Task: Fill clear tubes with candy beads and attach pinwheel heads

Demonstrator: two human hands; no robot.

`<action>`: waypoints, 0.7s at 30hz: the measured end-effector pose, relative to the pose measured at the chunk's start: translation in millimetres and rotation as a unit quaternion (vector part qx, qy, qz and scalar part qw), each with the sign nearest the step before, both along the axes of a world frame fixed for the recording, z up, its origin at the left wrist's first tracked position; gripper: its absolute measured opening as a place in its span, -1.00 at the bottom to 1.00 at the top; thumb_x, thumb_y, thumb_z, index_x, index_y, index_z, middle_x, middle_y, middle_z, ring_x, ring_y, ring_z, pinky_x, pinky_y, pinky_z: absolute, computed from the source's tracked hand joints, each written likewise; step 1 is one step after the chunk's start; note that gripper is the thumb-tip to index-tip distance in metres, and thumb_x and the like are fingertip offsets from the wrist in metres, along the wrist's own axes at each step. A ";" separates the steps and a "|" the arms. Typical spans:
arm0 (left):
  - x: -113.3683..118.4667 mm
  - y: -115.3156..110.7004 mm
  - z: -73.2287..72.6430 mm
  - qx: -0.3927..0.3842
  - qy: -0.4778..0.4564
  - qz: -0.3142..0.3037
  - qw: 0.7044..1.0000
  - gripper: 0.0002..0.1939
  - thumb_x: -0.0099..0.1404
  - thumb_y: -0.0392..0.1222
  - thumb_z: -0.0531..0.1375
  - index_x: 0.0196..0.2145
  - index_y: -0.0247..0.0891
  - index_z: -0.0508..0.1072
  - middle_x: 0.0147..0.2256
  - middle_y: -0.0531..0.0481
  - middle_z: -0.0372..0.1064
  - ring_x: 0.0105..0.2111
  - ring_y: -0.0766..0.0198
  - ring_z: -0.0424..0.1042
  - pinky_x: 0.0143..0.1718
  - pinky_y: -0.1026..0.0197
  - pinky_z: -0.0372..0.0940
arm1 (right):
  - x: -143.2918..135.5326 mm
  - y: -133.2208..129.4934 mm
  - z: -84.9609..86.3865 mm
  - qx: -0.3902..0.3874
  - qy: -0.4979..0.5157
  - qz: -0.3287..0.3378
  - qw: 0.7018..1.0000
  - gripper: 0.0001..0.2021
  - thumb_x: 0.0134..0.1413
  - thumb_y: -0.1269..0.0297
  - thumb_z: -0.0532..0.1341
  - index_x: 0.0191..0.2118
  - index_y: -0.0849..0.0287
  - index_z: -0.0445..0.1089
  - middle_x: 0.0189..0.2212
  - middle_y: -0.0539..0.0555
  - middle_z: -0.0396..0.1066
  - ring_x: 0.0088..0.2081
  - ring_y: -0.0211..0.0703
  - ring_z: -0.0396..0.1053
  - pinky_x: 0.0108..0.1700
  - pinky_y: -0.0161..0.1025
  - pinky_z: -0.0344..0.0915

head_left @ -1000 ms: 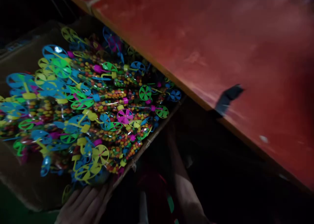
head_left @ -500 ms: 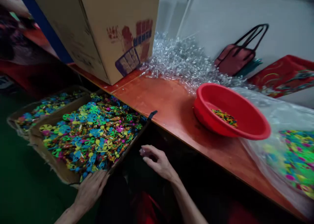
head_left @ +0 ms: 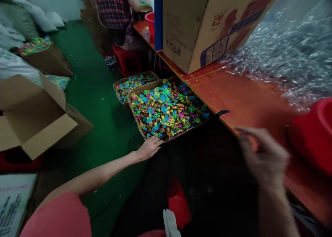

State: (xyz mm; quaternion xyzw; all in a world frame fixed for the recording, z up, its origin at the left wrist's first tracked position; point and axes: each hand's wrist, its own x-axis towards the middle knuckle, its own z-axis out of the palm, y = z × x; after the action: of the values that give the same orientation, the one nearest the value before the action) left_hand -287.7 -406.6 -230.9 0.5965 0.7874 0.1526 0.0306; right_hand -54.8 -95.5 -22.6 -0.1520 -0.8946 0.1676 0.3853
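Note:
My left hand [head_left: 150, 147] rests at the near corner of a shallow cardboard box [head_left: 139, 127], its fingers curled over the rim. Heaped inside are small toys [head_left: 166, 107] with blue, green, yellow and pink wheel-shaped tops and clear bodies full of coloured bits. Over the front edge of the orange-red table [head_left: 249, 95], my right hand [head_left: 264, 155] is smeared by motion; its fingers look bent, and whether they hold anything cannot be made out. A dark strap [head_left: 222, 113] lies on the table edge beyond it.
A tall carton [head_left: 189, 33] and silver tinsel [head_left: 287, 53] are on the table, with a red basin [head_left: 312, 136] at right. A second box of toys [head_left: 121, 88] sits behind the first. Leftward are an open carton [head_left: 33, 116] and a seated person in a plaid shirt [head_left: 112, 8].
The view has swung left, bringing the green floor and the open carton into sight. My right hand has moved from beside the toy box to the table edge. My left hand stays on the box rim.

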 end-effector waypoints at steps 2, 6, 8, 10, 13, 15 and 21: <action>-5.8 -15.7 11.3 0.026 -0.002 0.011 1.000 -0.67 0.55 -0.22 0.12 0.18 -0.25 0.51 0.08 -0.25 0.53 0.13 -0.03 0.42 0.16 -0.06 0.30 | -2.1 -33.5 -57.3 -0.080 -0.061 0.092 0.991 -0.80 0.42 0.17 0.22 -0.05 0.02 0.60 -0.19 0.12 0.68 -0.20 0.00 0.65 0.07 0.12 0.53; -39.5 -29.5 46.6 -0.086 0.001 0.155 0.984 -0.61 0.59 -0.16 0.03 0.20 -0.26 0.52 0.05 -0.27 0.55 0.11 -0.08 0.39 0.12 -0.09 0.30 | 0.9 -84.3 -150.1 -0.178 -0.150 0.155 0.960 -0.74 0.43 0.16 0.17 -0.09 0.05 0.62 -0.20 0.10 0.70 -0.15 0.02 0.68 0.19 0.15 0.52; -59.2 -23.6 61.7 -0.140 -0.005 0.173 0.975 -0.60 0.57 -0.11 0.07 0.18 -0.31 0.54 0.02 -0.31 0.56 0.10 -0.12 0.39 0.11 -0.09 0.31 | 8.3 -103.0 -174.2 -0.221 -0.185 0.177 0.941 -0.73 0.42 0.17 0.16 -0.07 0.05 0.63 -0.15 0.13 0.71 -0.06 0.08 0.68 0.20 0.17 0.53; -73.9 -11.0 70.7 -0.184 -0.018 0.158 0.970 -0.63 0.51 -0.06 0.15 0.06 -0.31 0.62 -0.06 -0.31 0.59 0.07 -0.13 0.43 0.06 -0.05 0.34 | 17.4 -116.6 -184.8 -0.258 -0.212 0.194 0.922 -0.74 0.40 0.19 0.17 -0.03 0.06 0.63 -0.08 0.14 0.70 0.03 0.12 0.66 0.24 0.18 0.50; -84.0 13.4 74.3 -0.259 -0.040 0.132 0.956 -0.70 0.41 -0.02 0.23 -0.13 -0.25 0.68 -0.15 -0.26 0.62 -0.01 -0.10 0.51 -0.01 0.00 0.37 | 31.3 -126.9 -187.6 -0.297 -0.231 0.195 0.906 -0.74 0.40 0.20 0.18 -0.03 0.06 0.63 -0.06 0.14 0.69 0.06 0.13 0.65 0.29 0.19 0.46; -85.4 29.2 73.4 -0.305 -0.050 0.122 0.943 -0.74 0.33 -0.03 0.30 -0.17 -0.23 0.68 -0.15 -0.22 0.63 -0.03 -0.09 0.54 0.03 -0.01 0.36 | 38.9 -129.0 -187.2 -0.320 -0.232 0.179 0.901 -0.73 0.41 0.18 0.17 -0.03 0.06 0.63 -0.07 0.14 0.70 0.03 0.10 0.65 0.30 0.18 0.45; -89.2 54.9 72.1 -0.374 -0.090 0.121 0.915 -0.63 0.07 -0.23 0.42 -0.11 -0.22 0.67 -0.14 -0.24 0.65 0.00 -0.11 0.58 0.05 -0.01 0.41 | 31.4 -132.1 -184.9 -0.360 -0.211 0.182 0.891 -0.74 0.41 0.16 0.19 -0.07 0.07 0.63 -0.14 0.12 0.68 -0.10 0.00 0.66 0.08 -0.07 0.56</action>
State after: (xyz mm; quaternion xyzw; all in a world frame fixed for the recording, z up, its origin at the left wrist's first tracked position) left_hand -376.8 -351.7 -158.9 0.4255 0.8468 -0.0972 0.3039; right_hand -23.5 -227.7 -207.6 -0.1465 -0.8453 0.5091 0.0692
